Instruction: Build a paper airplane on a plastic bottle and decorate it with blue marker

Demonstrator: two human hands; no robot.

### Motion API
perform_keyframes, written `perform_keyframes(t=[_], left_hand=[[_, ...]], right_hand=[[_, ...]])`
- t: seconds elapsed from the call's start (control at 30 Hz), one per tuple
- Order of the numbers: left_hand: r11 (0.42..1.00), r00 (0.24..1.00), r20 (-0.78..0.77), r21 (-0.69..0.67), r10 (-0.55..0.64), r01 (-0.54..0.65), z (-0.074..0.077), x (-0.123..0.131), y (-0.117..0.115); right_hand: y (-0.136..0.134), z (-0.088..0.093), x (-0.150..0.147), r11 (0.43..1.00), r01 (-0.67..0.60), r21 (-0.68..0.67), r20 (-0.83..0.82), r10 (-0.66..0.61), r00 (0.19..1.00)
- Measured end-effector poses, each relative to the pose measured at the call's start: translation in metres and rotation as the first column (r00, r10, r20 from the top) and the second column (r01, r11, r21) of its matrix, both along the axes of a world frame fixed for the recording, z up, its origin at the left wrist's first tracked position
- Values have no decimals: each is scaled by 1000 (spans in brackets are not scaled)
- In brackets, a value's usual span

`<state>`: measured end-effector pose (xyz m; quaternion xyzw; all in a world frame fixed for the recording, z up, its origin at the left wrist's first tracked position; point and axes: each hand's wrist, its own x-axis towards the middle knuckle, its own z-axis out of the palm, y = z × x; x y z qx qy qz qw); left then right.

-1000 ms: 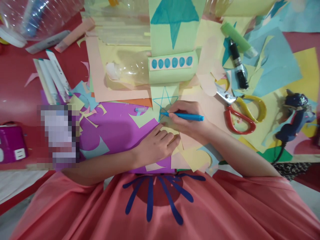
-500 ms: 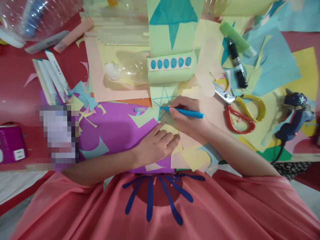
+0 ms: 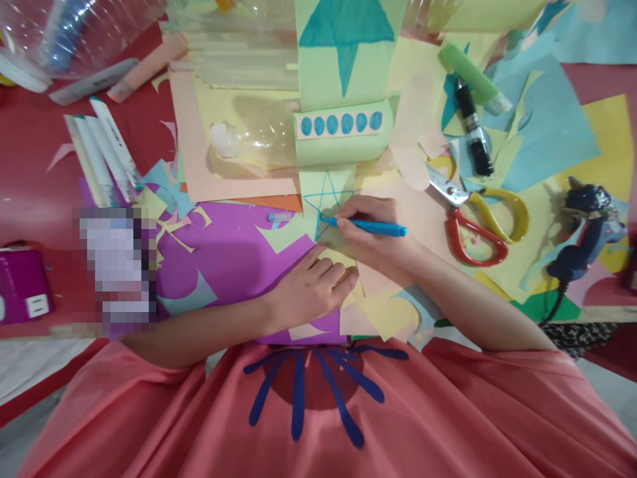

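Observation:
My right hand [image 3: 373,229] grips a blue marker [image 3: 379,228], its tip touching a pale green paper strip [image 3: 343,179]. A star outline [image 3: 324,195] in blue lines is drawn on that strip. My left hand [image 3: 321,282] lies at the lower edge of the strip, index finger stretched out onto the paper and the other fingers loosely bent, holding nothing. A small blue marker cap [image 3: 279,217] sits on purple paper [image 3: 239,245] to the left. Above the strip, a clear plastic bottle [image 3: 259,136] lies sideways, wrapped in green paper with a row of blue dots [image 3: 343,123].
Red-and-yellow-handled scissors [image 3: 468,206] lie to the right, near a black pen [image 3: 472,126], a green marker [image 3: 472,76] and a dark corded tool [image 3: 580,232]. White markers [image 3: 102,159] and a blurred-out device [image 3: 119,269] are on the left. Paper scraps [image 3: 182,226] are scattered about.
The marker and my right hand have shifted only very slightly. My left hand stays in place on the paper.

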<state>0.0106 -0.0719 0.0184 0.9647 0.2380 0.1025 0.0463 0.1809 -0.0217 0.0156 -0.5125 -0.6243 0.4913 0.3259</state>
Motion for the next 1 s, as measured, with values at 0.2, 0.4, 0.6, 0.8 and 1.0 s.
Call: perform_keyframes(t=[0.2, 0.4, 0.6, 0.8, 1.0], left_hand=[[1000, 1000, -5, 27, 3, -3, -1, 0, 0], [1000, 1000, -24, 6, 13, -13, 0, 0, -1], [1000, 1000, -15, -11, 17, -17, -2, 0, -3], [1000, 1000, 8, 26, 13, -14, -3, -1, -2], [1000, 999, 25, 15, 23, -24, -2, 0, -2]], right_hand=[[-2, 4, 1, 998, -67, -21, 25, 67, 997], [-1, 6, 2, 986, -161, -41, 16, 162, 987], [2, 6, 3, 972, -233, 34, 9, 232, 973], [2, 5, 5, 962, -264, 66, 53, 261, 964], [2, 5, 2, 969, -240, 64, 26, 239, 971]])
